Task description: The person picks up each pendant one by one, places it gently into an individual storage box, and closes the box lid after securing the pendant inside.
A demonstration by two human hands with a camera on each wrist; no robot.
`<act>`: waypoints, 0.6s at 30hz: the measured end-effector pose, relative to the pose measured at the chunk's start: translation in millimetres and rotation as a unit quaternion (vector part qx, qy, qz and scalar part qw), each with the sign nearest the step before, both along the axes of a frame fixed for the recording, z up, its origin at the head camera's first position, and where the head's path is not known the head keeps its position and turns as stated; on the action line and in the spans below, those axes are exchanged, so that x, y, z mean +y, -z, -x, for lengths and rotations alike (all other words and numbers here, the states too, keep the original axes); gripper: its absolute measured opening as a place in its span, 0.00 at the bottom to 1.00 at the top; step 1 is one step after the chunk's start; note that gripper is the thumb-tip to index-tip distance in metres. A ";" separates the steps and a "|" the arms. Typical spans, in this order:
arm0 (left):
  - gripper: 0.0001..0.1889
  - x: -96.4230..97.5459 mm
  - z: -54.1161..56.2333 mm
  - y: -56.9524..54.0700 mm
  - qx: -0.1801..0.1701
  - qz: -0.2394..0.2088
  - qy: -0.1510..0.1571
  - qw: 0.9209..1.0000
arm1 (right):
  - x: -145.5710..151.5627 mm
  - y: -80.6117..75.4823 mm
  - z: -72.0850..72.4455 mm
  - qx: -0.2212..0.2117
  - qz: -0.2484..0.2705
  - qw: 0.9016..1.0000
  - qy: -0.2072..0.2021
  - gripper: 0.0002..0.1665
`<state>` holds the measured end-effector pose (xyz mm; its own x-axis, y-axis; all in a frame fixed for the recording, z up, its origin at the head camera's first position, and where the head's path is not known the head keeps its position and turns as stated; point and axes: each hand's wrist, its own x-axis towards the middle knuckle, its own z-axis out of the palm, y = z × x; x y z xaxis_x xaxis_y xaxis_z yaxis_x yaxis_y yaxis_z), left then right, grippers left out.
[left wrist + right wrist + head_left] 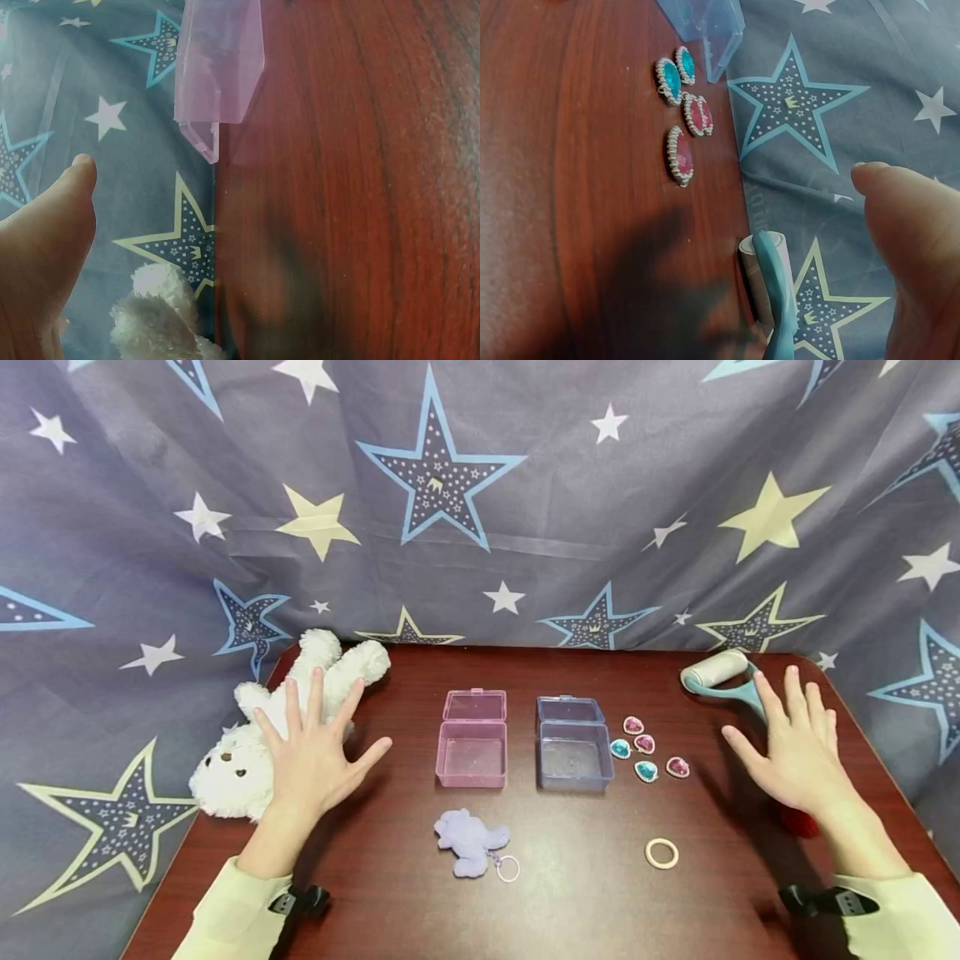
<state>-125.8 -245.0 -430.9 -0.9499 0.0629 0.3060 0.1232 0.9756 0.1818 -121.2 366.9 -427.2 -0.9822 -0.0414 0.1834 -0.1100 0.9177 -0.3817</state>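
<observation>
My left hand is spread with straight fingers and holds nothing; in the head view it overlaps a white plush bear lying at the table's left side. With fingers fanned out, my right hand hovers over the right side, just in front of a lint roller with a blue handle. Between the hands stand a pink plastic box and a blue plastic box, both with lids raised. Pink gems and teal gems, edged in pale beads, lie right of the blue box.
A purple plush keychain with a ring lies in front of the pink box. Nearer the right hand is a wooden ring. Something red shows partly under the right wrist. A star-patterned cloth hangs behind the brown table.
</observation>
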 end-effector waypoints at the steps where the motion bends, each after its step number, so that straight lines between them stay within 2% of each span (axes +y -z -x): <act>1: 0.47 0.3 -0.7 -0.3 0.000 -0.002 0.001 1.000 | 0.0 0.4 -0.1 0.001 0.003 1.000 -0.001 0.51; 5: 0.47 3.1 -1.7 -2.4 0.007 -0.014 0.006 1.000 | -0.4 -2.0 1.4 0.015 0.019 1.000 -0.006 0.49; 9: 0.46 8.6 -1.3 -5.6 0.021 -0.058 0.025 0.998 | -3.6 -7.6 2.6 0.036 0.036 0.999 -0.015 0.48; 13: 0.47 16.4 -1.5 -7.7 0.030 -0.125 0.046 0.991 | -9.9 -13.3 3.7 0.058 0.057 0.996 -0.026 0.47; 18: 0.49 28.6 -2.8 -9.7 0.008 -0.189 0.063 0.980 | -21.3 -20.1 7.4 0.075 0.071 0.993 -0.048 0.48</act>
<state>-123.1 -216.4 -421.2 -0.9370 0.0591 0.3442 0.2442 0.8155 0.5247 -128.7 345.5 -407.1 -0.9360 -0.0972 0.3384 -0.2603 0.8382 -0.4792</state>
